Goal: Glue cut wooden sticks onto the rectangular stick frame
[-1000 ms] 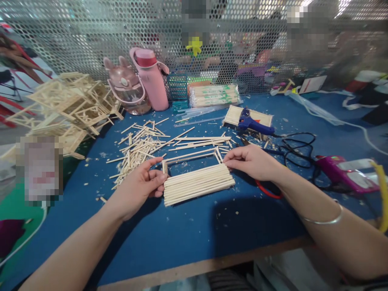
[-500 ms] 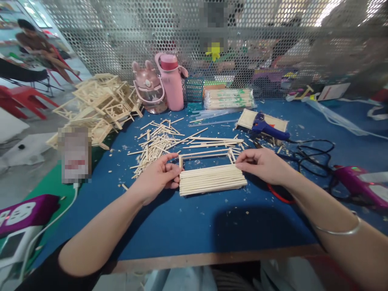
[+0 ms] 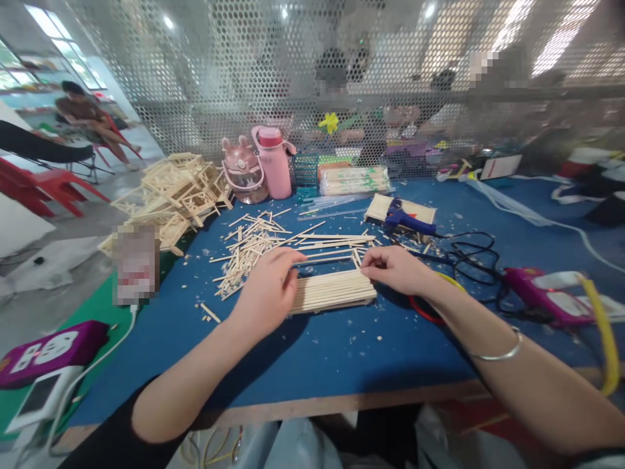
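A small model of pale wooden sticks [image 3: 334,291] rests on the blue tabletop, with a panel of sticks laid side by side in front and a thin open frame behind. My left hand [image 3: 268,286] is closed around its left end and hides that corner; the index finger reaches along the rear frame. At the panel's upper right corner, my right hand [image 3: 398,270] pinches the model between thumb and fingers. Loose sticks [image 3: 256,244] lie scattered just beyond my left hand. A blue glue gun [image 3: 407,218] rests on another stick panel [image 3: 378,207] at the back.
Finished stick frames [image 3: 180,189] are piled at the left, behind a pixelated device [image 3: 137,264] on a cable. A pink bottle [image 3: 274,166] and packed sticks [image 3: 354,180] stand before a perforated metal screen [image 3: 195,71]. Black cable [image 3: 476,251] and a purple power strip [image 3: 547,296] lie right.
My left hand has shifted over the model's left end, covering more of it. My right hand keeps its pinch at the right corner. The camera view has swung left and tilted up.
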Available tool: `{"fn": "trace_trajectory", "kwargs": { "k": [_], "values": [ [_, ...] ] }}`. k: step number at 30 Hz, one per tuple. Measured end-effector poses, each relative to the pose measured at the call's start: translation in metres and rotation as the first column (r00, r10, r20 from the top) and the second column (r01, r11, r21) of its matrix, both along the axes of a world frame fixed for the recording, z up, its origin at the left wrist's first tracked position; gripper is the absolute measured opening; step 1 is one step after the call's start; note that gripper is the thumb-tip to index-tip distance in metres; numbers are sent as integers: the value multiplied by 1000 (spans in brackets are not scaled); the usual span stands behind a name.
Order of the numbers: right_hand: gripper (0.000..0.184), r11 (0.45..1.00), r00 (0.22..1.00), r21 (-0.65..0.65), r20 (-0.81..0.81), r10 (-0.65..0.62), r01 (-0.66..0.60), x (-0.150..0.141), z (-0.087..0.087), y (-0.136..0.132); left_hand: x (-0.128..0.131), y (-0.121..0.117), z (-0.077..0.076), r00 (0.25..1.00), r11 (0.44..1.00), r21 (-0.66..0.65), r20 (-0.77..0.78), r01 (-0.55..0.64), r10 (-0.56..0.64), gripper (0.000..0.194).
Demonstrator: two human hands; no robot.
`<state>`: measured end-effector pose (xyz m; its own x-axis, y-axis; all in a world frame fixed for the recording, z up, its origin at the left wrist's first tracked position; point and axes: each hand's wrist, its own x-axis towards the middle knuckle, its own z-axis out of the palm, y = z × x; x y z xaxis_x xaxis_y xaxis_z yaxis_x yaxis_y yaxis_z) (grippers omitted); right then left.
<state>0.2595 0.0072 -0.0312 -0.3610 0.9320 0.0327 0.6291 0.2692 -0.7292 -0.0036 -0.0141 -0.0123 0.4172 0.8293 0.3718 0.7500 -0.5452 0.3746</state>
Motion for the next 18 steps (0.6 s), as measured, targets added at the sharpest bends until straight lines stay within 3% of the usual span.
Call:
{"fn": "trace_trajectory", "kwargs": {
  "k": [2, 5, 11, 13, 15, 16, 18],
  "values": [
    [9, 1000, 1000, 20, 0, 6, -6, 0, -2, 2, 21, -6, -2, 980, 991, 33, -157, 127, -120, 33],
    [10, 1000, 1000, 25, -24, 15, -14, -1, -7, 5, 44, -13, -12, 928, 986, 15, -339, 169, -154, 41],
    [17, 999, 997, 46, -73, 14, -10, 5, -2, 4, 50, -14, -20, 898, 984, -5, -407, 180, -167, 41],
    [29, 986, 988, 101, -95, -120, 130, 19, 7, 10, 49, -14, -18, 897, 982, -4, -406, 188, -173, 40],
    [39, 890, 921, 245, -46, -386, 385, 36, 14, 23, 49, -14, -17, 898, 982, -2, -404, 189, -174, 40],
    [38, 813, 853, 346, 63, -519, 469, 45, 16, 32, 49, -14, -17, 900, 982, 1, -402, 188, -171, 40],
    [36, 783, 748, 401, 283, -600, 475, 60, 15, 50, 49, -14, -19, 903, 982, 7, -396, 188, -170, 39]
  ]
}}
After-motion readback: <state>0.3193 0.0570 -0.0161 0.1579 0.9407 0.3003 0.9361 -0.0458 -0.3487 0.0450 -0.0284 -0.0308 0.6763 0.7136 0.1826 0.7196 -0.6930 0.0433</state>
